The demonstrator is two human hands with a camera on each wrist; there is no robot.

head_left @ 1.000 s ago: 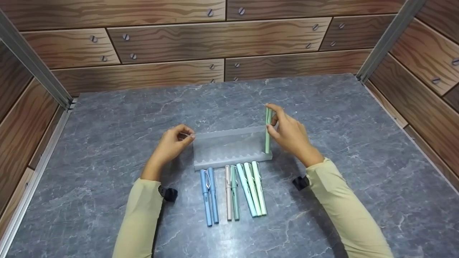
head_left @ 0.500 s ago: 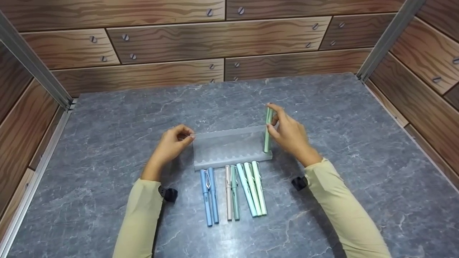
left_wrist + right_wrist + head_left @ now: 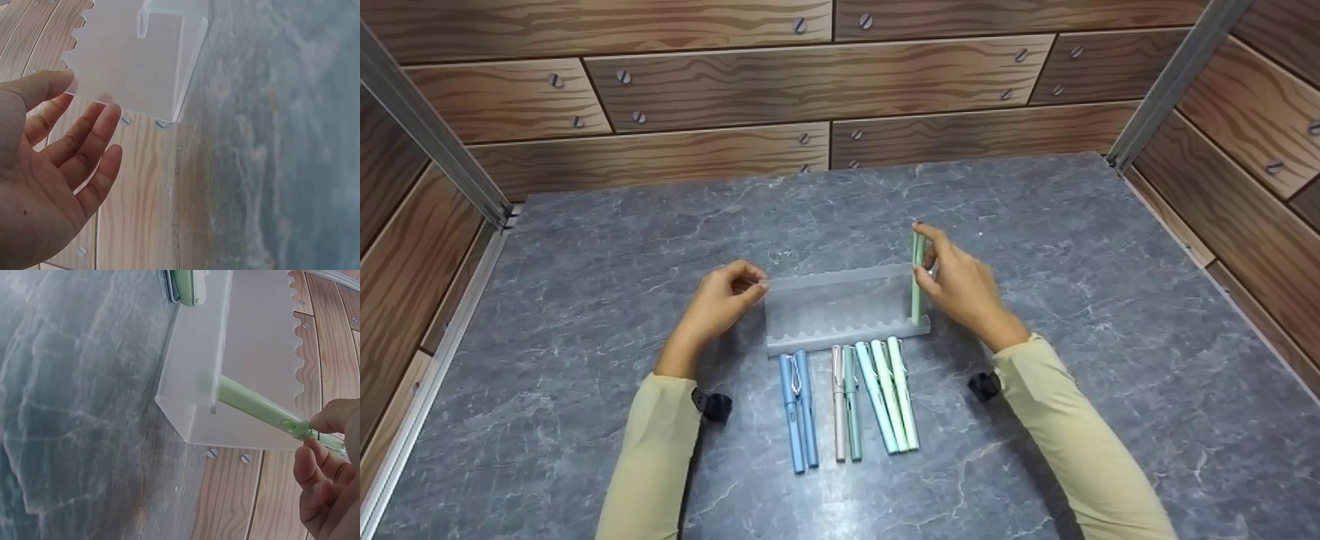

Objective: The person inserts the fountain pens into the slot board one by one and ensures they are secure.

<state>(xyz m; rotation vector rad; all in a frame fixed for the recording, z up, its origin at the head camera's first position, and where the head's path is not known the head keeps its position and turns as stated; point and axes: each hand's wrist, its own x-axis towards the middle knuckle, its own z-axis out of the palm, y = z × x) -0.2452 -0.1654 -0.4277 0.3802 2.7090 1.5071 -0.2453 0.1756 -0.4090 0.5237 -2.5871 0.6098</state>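
Observation:
A translucent, frosted pen stand (image 3: 840,304) with notched edges stands mid-table. My left hand (image 3: 727,294) holds its upper left corner; in the left wrist view the thumb (image 3: 53,83) lies on one side of the sheet and fingertips show behind it. With thumb and fingers, my right hand (image 3: 964,281) pinches a light green pen (image 3: 917,292) near its upper part. That pen leans nearly upright at the stand's right end. Seen from the right wrist, the pen's lower end (image 3: 242,395) sits behind the stand's front lip (image 3: 194,354).
Several pens lie in front of the stand: two blue pens (image 3: 799,412), a grey-beige pen (image 3: 838,405), a dark green pen (image 3: 852,405), a pale aqua pen (image 3: 877,397) and light green pens (image 3: 901,397). Wood-patterned walls (image 3: 720,90) enclose the marbled table (image 3: 585,300).
My right hand and the light green pen have shifted slightly left and down at the stand's right end. My left hand stays at the stand's corner.

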